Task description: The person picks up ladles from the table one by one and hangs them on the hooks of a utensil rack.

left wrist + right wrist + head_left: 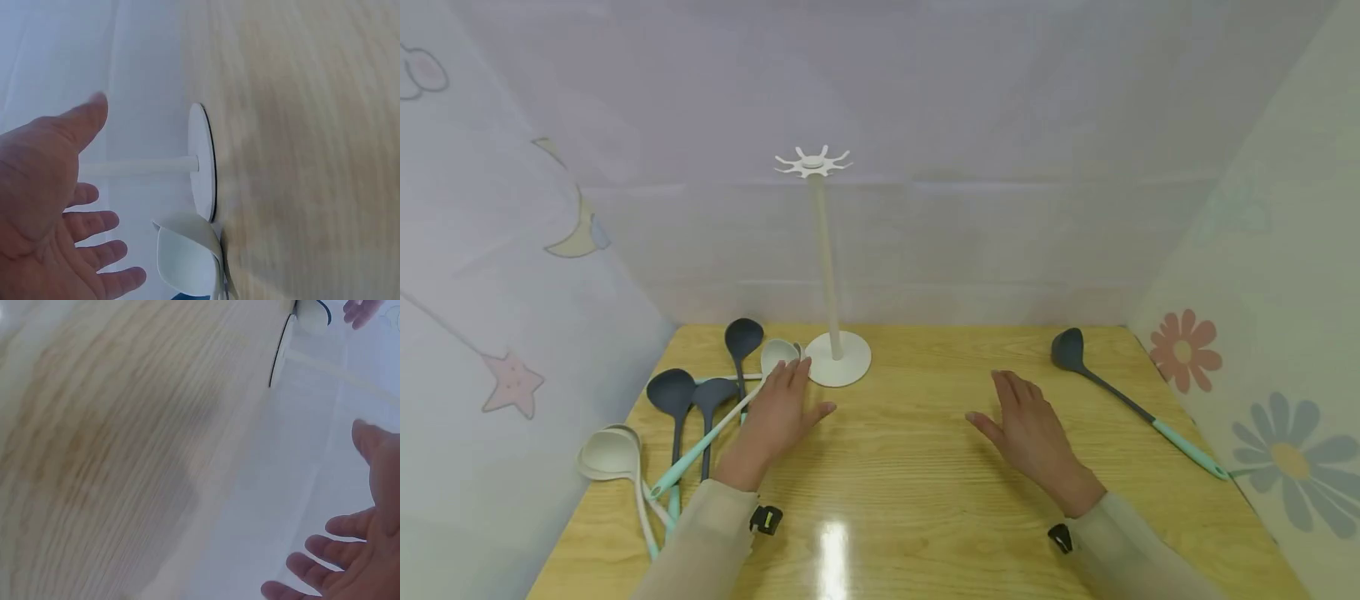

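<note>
My left hand [775, 421] hovers with fingers straight and thumb spread, holding nothing. It overlaps a white ladle [778, 353] whose mint handle slants down to the left. Just beyond its fingertips is a white utensil stand [823, 250], a tall pole on a round base [853, 358] with a crown of bare hooks [812, 163] on top. In the left wrist view, the palm [31, 200] faces the pole. On the other side, my right hand [1032, 433] is likewise spread and holds nothing. Farther right lies a dark grey ladle [1067, 350] with a mint handle.
Several more utensils lie crossed at the left of the wooden table [895, 467], among them a dark ladle [670, 390], a dark round-headed utensil [744, 337] and a white ladle [608, 454]. Patterned cloth walls [955, 242] border the table's back and sides.
</note>
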The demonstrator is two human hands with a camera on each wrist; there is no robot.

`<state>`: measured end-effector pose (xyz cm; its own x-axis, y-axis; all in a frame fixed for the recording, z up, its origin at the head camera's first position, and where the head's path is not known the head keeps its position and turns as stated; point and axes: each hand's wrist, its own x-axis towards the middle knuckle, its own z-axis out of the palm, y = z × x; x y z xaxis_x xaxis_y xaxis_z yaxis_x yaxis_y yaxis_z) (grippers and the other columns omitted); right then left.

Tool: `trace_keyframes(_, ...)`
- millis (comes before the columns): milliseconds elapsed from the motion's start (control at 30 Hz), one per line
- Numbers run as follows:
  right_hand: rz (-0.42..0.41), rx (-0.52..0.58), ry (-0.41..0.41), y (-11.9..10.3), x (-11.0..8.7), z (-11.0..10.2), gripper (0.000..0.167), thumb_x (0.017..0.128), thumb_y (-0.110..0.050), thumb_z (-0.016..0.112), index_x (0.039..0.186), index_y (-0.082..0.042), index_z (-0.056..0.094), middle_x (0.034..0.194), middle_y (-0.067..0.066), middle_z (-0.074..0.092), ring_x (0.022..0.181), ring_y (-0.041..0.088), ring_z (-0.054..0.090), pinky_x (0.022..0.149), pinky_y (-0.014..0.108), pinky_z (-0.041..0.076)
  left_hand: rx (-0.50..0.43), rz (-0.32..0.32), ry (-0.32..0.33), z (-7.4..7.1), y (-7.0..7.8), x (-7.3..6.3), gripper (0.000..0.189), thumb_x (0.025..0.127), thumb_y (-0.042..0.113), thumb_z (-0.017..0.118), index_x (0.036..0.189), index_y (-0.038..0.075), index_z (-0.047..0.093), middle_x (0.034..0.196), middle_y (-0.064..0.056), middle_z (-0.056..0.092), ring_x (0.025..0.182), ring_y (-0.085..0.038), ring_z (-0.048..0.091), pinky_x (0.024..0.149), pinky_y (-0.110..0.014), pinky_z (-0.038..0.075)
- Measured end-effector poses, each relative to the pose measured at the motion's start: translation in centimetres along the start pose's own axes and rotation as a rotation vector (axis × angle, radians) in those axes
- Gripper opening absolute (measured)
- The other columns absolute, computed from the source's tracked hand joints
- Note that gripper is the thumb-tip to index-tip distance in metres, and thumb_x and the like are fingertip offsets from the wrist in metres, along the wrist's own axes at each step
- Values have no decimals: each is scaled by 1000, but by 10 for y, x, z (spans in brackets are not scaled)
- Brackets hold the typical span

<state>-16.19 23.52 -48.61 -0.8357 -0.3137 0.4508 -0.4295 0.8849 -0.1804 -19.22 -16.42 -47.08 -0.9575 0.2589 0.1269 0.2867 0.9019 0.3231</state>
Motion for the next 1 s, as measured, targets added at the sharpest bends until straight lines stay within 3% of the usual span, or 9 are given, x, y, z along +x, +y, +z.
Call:
trace_keyframes(167,107,118,-16,-7,9,1,55,99,-29,77,136,9,61,123,29,65,107,45,66,82,56,59,-176,-96,36,-7,3,28,76,105,45,66,162,3,37,160,-27,44,147,-50,41,116,-63,41)
trace_keyframes(333,219,206,-84,-13,17,6,37,102,-25,73,125,4,69,110,19,68,89,30,66,72,46,58,-306,-195,133,-12,8,63,65,106,38,66,158,5,44,152,-24,54,136,-46,54,108,-61,49)
trace_keyframes(567,280,219,-120,-15,19,21,25,103,-22,71,116,0,72,101,11,68,85,24,64,72,42,56,-435,-229,192,-13,21,104,62,105,32,68,156,4,47,145,-22,60,131,-41,60,104,-57,53)
trace_keyframes(800,298,235,-124,-19,17,27,25,103,-22,71,116,-1,73,100,10,68,86,25,65,74,44,57,-516,-240,223,-14,29,120,58,107,32,65,155,4,47,144,-17,62,131,-36,62,104,-53,55)
trace_keyframes(1000,293,236,-116,-18,19,30,25,103,-22,70,116,-1,73,100,9,68,87,23,64,75,42,56,-451,-243,325,-19,27,127,41,109,34,62,135,3,65,123,-16,74,108,-33,72,89,-48,60)
